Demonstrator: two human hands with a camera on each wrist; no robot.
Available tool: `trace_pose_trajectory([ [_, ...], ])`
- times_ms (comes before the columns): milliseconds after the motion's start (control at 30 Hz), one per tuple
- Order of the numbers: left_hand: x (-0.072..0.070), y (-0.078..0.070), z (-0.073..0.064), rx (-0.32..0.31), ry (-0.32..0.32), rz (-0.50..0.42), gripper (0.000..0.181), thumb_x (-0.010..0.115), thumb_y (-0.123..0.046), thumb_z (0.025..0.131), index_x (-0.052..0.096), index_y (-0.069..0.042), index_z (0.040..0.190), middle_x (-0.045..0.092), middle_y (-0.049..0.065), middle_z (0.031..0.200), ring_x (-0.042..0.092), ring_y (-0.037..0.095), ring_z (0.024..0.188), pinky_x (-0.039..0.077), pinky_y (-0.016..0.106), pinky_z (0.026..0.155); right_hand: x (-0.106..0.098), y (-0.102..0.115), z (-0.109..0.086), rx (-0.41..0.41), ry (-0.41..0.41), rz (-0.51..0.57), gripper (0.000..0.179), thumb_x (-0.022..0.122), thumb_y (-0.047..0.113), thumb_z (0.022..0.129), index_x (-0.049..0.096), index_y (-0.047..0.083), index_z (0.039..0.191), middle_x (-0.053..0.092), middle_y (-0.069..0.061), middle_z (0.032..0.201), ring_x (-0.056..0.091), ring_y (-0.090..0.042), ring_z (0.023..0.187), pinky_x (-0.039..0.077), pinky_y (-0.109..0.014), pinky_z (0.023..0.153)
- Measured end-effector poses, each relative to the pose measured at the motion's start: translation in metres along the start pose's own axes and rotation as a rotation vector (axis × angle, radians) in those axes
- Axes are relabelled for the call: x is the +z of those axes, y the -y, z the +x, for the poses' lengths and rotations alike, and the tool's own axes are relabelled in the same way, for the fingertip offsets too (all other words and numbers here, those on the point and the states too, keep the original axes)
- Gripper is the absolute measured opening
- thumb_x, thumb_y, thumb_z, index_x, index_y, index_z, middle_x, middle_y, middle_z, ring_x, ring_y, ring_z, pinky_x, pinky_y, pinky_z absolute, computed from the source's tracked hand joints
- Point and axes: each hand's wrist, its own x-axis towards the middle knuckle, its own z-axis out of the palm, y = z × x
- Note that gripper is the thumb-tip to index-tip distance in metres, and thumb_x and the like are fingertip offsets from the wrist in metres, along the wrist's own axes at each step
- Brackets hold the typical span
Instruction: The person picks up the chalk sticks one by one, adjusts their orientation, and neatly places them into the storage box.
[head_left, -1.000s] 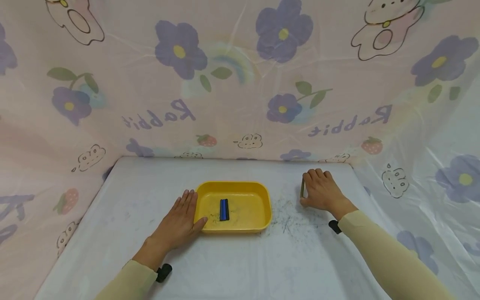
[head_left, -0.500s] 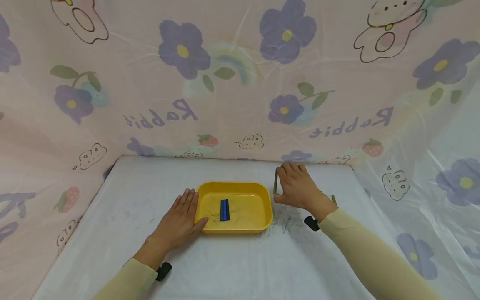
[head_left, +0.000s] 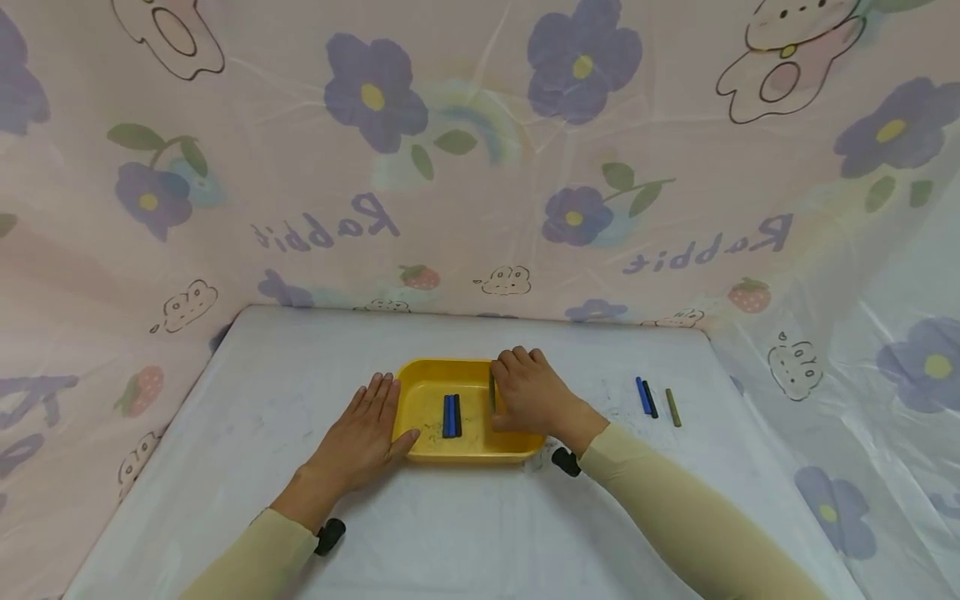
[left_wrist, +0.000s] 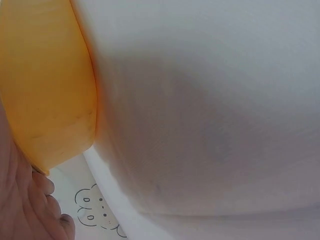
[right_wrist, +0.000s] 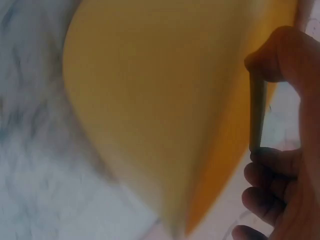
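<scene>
My right hand (head_left: 536, 396) pinches an olive-green stick (head_left: 492, 392), shaped like a crayon, over the right part of the yellow tray (head_left: 465, 457). In the right wrist view the stick (right_wrist: 257, 110) spans from thumb to fingertip, held by its two ends. My left hand (head_left: 354, 440) lies with straight fingers along the tray's left side, its thumb over the near left rim. Inside the tray, left of its middle, blue and black sticks (head_left: 452, 416) lie side by side. Fingers (left_wrist: 42, 200) of the left hand show beside the tray's outer wall (left_wrist: 55, 80) in the left wrist view.
To the right on the white-covered table (head_left: 450, 533) lie a blue stick (head_left: 642, 395), a black stick (head_left: 650, 400) and another olive-green stick (head_left: 673, 407). Dark smudges mark the cover by the tray. A flower-printed curtain (head_left: 465, 183) stands behind and at both sides.
My right hand has carried the olive-green stick leftward from the table's right side to over the tray, uncovering the sticks on the right. The left hand has stayed at the tray.
</scene>
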Motion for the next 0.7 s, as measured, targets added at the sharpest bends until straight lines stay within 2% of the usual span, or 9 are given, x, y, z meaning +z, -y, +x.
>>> trace_pose_trajectory([
  [200, 0.000, 0.001, 0.000, 0.007, -0.001, -0.022, 0.089, 0.047, -0.055, 0.109, 0.019, 0.009, 0.164, 0.020, 0.027, 0.173, 0.016, 0.040, 0.163, 0.017, 0.055, 0.132, 0.016, 0.018, 0.010, -0.047, 0.066, -0.026, 0.069, 0.068, 0.064, 0.092, 0.061, 0.007, 0.131, 0.061, -0.008, 0.125, 0.051, -0.026, 0.110, 0.045, -0.041, 0.093],
  [367, 0.001, 0.002, 0.001, 0.013, -0.001, -0.026, 0.089, 0.047, -0.055, 0.109, 0.019, 0.010, 0.164, 0.021, 0.027, 0.172, 0.017, 0.041, 0.162, 0.019, 0.055, 0.132, 0.023, 0.028, 0.015, -0.055, 0.112, -0.023, 0.068, 0.066, 0.066, 0.093, 0.061, 0.010, 0.132, 0.061, -0.006, 0.126, 0.052, -0.025, 0.115, 0.047, -0.040, 0.096],
  [700, 0.002, 0.004, 0.000, -0.003, 0.042, -0.040, 0.089, 0.043, -0.056, 0.110, 0.015, 0.008, 0.165, 0.014, 0.025, 0.174, 0.011, 0.039, 0.164, 0.016, 0.054, 0.133, 0.030, 0.037, 0.022, -0.065, 0.151, -0.059, 0.072, 0.065, 0.070, 0.092, 0.063, 0.011, 0.133, 0.062, -0.003, 0.121, 0.049, -0.021, 0.105, 0.041, -0.033, 0.085],
])
